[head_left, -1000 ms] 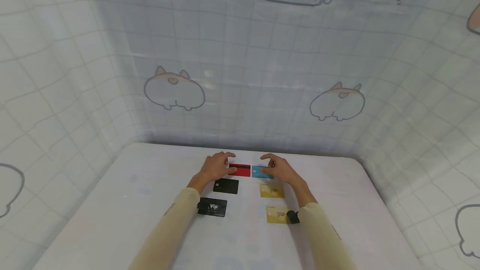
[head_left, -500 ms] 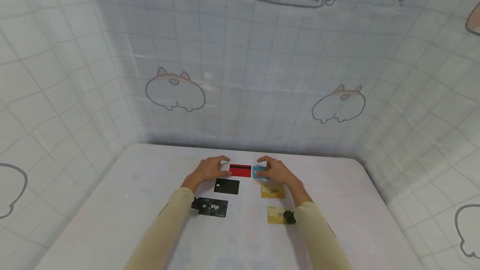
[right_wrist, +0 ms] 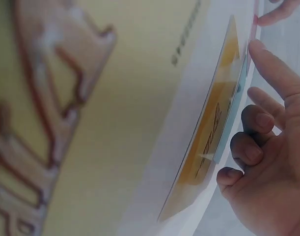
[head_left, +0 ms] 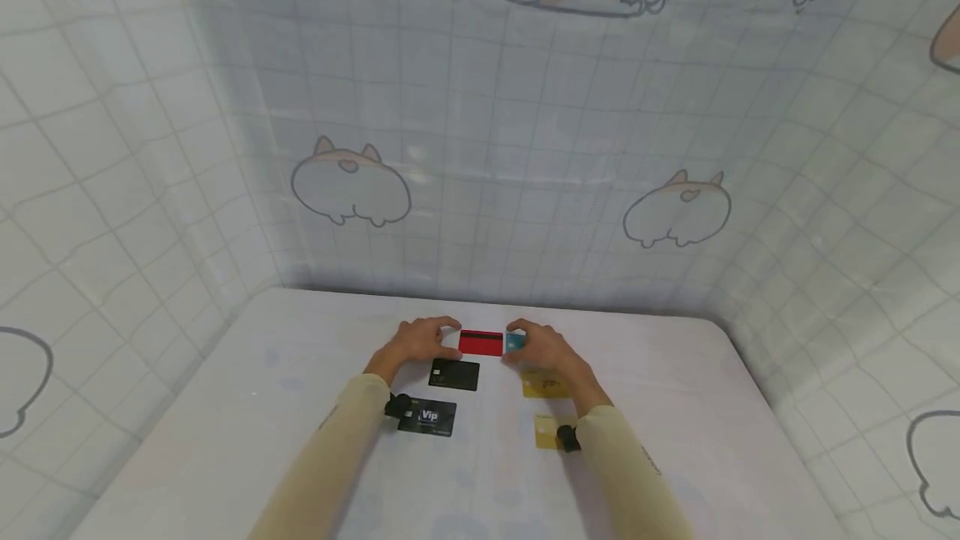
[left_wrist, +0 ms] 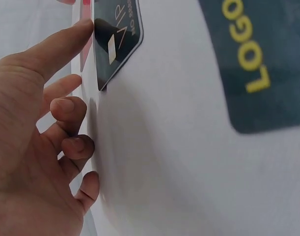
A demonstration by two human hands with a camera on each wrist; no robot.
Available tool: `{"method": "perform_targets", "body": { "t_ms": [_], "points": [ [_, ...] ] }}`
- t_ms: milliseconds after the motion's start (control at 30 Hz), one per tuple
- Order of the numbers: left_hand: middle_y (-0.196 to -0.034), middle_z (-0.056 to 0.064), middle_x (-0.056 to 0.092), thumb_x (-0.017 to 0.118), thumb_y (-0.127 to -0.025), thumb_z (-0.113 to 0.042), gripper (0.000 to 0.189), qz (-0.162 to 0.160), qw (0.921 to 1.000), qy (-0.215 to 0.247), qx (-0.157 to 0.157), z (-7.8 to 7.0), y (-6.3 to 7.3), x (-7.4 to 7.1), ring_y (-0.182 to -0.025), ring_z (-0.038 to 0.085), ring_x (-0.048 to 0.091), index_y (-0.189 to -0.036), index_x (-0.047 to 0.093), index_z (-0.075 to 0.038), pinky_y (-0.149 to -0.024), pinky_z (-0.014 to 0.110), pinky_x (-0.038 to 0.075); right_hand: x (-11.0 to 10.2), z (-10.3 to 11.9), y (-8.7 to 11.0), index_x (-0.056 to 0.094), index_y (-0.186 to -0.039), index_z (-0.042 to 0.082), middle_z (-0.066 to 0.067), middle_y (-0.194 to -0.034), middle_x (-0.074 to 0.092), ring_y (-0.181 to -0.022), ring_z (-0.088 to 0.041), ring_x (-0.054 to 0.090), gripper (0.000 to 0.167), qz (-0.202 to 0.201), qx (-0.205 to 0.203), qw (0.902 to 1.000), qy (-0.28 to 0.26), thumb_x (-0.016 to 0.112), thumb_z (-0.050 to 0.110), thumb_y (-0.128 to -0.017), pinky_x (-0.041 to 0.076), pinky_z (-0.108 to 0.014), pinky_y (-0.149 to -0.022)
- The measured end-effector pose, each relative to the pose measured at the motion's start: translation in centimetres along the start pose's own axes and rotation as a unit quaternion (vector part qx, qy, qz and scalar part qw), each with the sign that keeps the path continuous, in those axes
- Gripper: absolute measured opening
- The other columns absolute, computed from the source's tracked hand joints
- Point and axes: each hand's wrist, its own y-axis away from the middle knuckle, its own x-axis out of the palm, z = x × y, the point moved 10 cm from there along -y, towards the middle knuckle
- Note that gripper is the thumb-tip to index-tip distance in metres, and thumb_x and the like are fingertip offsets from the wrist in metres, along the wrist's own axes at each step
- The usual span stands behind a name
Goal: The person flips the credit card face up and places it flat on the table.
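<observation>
A red card (head_left: 481, 347) with a dark stripe lies at the top of two rows of cards. At its left end is my left hand (head_left: 417, 340), thumb and index spread toward the two corners, the other fingers loosely curled in the left wrist view. My right hand (head_left: 546, 347) arches over the blue card (head_left: 513, 342), hiding most of it. Its thumb and index point at the gap beside the red card. Just below the left hand lies a black card (head_left: 454, 374) with a chip; a gold card (head_left: 543, 386) lies below the right hand, partly covered.
Nearer on the white table (head_left: 480, 473) lie a black Vip card (head_left: 431, 418) and a second gold card (head_left: 546, 432). Dark wrist-camera pieces overlap both. A pale grid-patterned curtain (head_left: 480, 190) with dog drawings rises behind and at both sides.
My left hand has drawn back leftward off the red card to its left edge. My right hand has shifted left over the blue card, covering more of it. The cards look nearly unmoved.
</observation>
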Motion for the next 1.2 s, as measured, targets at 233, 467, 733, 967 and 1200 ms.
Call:
{"method": "perform_targets", "body": {
  "t_ms": [233, 467, 733, 967, 1200],
  "points": [
    [-0.104, -0.002, 0.067, 0.076, -0.085, -0.048, 0.056, -0.011, 0.9999, -0.004, -0.011, -0.8, 1.1, 0.5, -0.098, 0.017, 0.058, -0.135, 0.061, -0.029, -0.100, 0.054, 0.037, 0.6, 0.4, 1.1, 0.056, -0.139, 0.032, 0.000, -0.128, 0.064, -0.112, -0.027, 0.056, 0.062, 0.007, -0.005, 0.9995, 0.029, 0.078, 0.048, -0.083, 0.046, -0.058, -0.093],
    [-0.103, -0.002, 0.066, 0.076, -0.087, -0.046, 0.053, -0.011, 0.9998, -0.008, -0.012, -1.1, 1.2, 0.6, -0.097, 0.018, 0.058, -0.135, 0.061, -0.030, -0.101, 0.055, 0.036, 1.0, 0.8, 1.2, 0.055, -0.141, 0.032, 0.000, -0.129, 0.065, -0.110, -0.025, 0.058, 0.059, 0.013, -0.009, 0.9990, 0.042, 0.072, 0.051, -0.087, 0.047, -0.056, -0.094],
    [-0.092, -0.004, 0.062, 0.077, -0.087, -0.042, 0.048, -0.010, 0.9999, 0.004, -0.008, -1.6, 1.4, 0.5, -0.091, 0.017, 0.056, -0.132, 0.062, -0.030, -0.101, 0.056, 0.035, 0.8, 1.3, 1.4, 0.057, -0.140, 0.028, 0.001, -0.122, 0.067, -0.101, -0.022, 0.059, 0.056, 0.008, -0.020, 0.9989, 0.042, 0.073, 0.044, -0.089, 0.048, -0.053, -0.091],
    [-0.080, -0.003, 0.058, 0.078, -0.087, -0.039, 0.047, -0.006, 0.9999, 0.013, -0.002, -1.6, 1.1, 0.5, -0.080, 0.016, 0.054, -0.129, 0.061, -0.028, -0.094, 0.052, 0.036, 0.8, 1.6, 1.3, 0.059, -0.135, 0.029, 0.002, -0.116, 0.067, -0.098, -0.022, 0.057, 0.050, 0.006, -0.023, 0.9988, 0.043, 0.073, 0.042, -0.090, 0.048, -0.050, -0.088],
    [-0.083, -0.004, 0.058, 0.079, -0.086, -0.041, 0.052, -0.009, 0.9999, 0.005, 0.002, -1.7, 1.1, 0.4, -0.083, 0.016, 0.053, -0.133, 0.061, -0.029, -0.097, 0.054, 0.035, 0.6, 1.5, 1.1, 0.057, -0.132, 0.031, 0.002, -0.112, 0.068, -0.095, -0.022, 0.058, 0.049, 0.001, -0.017, 0.9985, 0.052, 0.075, 0.043, -0.088, 0.048, -0.051, -0.085]
  ]
}}
